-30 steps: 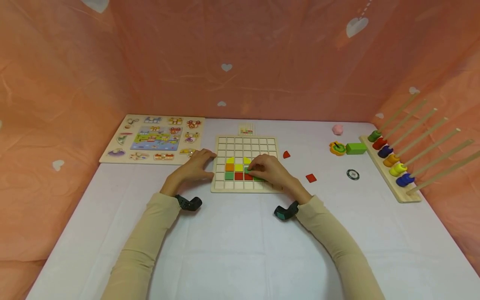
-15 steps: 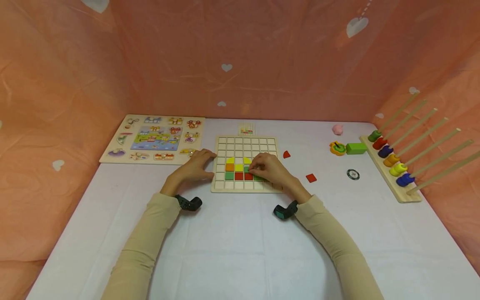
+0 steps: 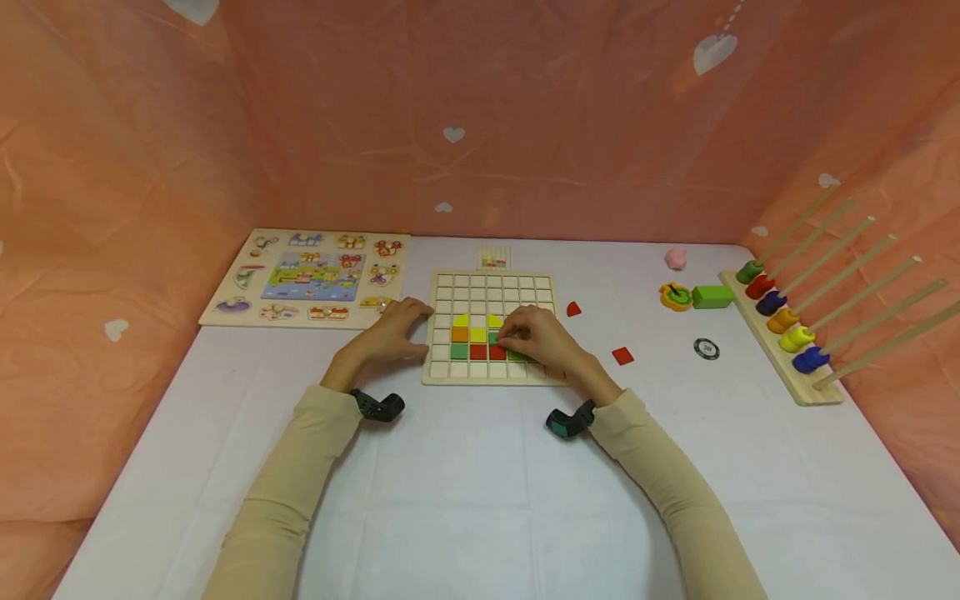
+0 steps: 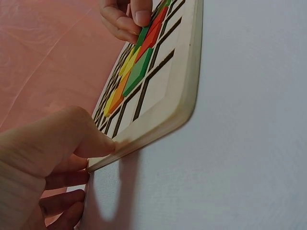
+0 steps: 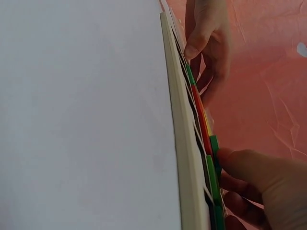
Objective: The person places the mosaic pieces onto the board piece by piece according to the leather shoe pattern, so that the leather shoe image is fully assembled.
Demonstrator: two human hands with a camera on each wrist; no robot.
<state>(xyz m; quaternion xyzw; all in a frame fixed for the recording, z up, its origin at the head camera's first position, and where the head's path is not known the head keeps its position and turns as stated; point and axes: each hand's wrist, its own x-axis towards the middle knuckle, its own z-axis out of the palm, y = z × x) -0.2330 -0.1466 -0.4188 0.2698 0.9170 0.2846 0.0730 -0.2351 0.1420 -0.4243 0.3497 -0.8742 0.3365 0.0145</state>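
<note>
sleeves in beige run up from the near edge of the white table (image 3: pixel 480 500), a dark wrist camera on each. just past them lies the wooden grid board (image 3: pixel 491 327), square, flat on the cloth, its near edge facing the person.

left hand (image 3: pixel 390 332) sits at the board's left edge; in the left wrist view the thumb (image 4: pixel 93 141) presses against the rim and the other fingers curl loosely below it on the cloth, so it steadies the board and grips nothing.

right hand (image 3: pixel 542 337) lies over the right half of the board, fingers bent down, their tips pinching or pressing a green tile (image 3: pixel 495 339) at the right end of the coloured cluster. the right wrist view shows the thumb (image 5: pixel 235 160) against the tile's edge; whether the tile is already seated in its cell i cannot tell. the tile lies directly under the fingertips, leftward of the palm, so this hand is far nearer to it than the other.

beside it, to the left, sit yellow, orange, red and green tiles (image 3: pixel 468 337) in adjoining cells. two loose red pieces (image 3: pixel 622 356) lie on the cloth right of the board.

farther off: a picture puzzle board (image 3: pixel 307 277) at back left, a green block (image 3: pixel 712 297), and a peg rack with coloured rings (image 3: pixel 780 321) along the right.
</note>
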